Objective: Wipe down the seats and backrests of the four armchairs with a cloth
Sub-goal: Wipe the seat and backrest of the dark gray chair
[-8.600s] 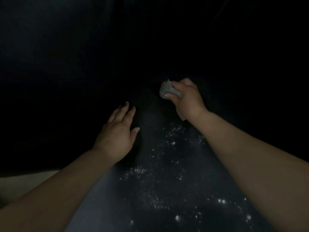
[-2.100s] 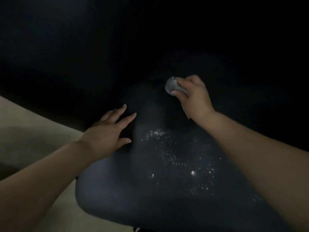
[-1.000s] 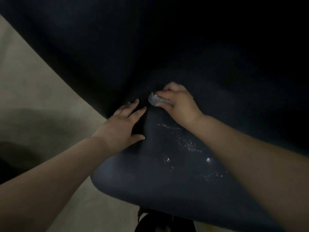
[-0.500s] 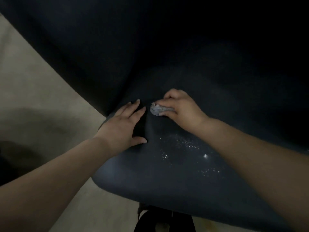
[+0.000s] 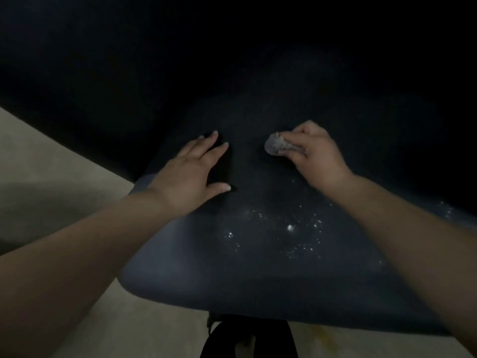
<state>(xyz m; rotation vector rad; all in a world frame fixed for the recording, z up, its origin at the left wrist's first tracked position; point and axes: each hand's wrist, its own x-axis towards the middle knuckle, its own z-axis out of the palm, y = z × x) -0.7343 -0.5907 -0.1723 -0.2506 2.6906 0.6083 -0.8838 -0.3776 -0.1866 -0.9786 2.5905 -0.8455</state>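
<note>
Two hands rest on the dark seat [image 5: 258, 280] of an armchair, seen from above in dim light. The left hand [image 5: 189, 174] lies flat on the seat, fingers straight and slightly spread, thumb out to the side, holding nothing. The right hand [image 5: 313, 153] has its fingers curled round a small wadded cloth [image 5: 277, 147], which pokes out on the side towards the left hand and touches the seat. A bare strip of seat separates the cloth from the left fingertips. Nearer the person than the right hand, between the two forearms, pale specks [image 5: 291, 231] lie scattered over the seat; a few more show beyond the right forearm, at the seat's edge. Past both hands the seat rises into the backrest [image 5: 258, 60], almost lost in shadow. Outside the left arm, light floor [image 5: 51, 164] shows. Under the seat's front edge sits a black base [image 5: 247, 339], its shape unclear.
</note>
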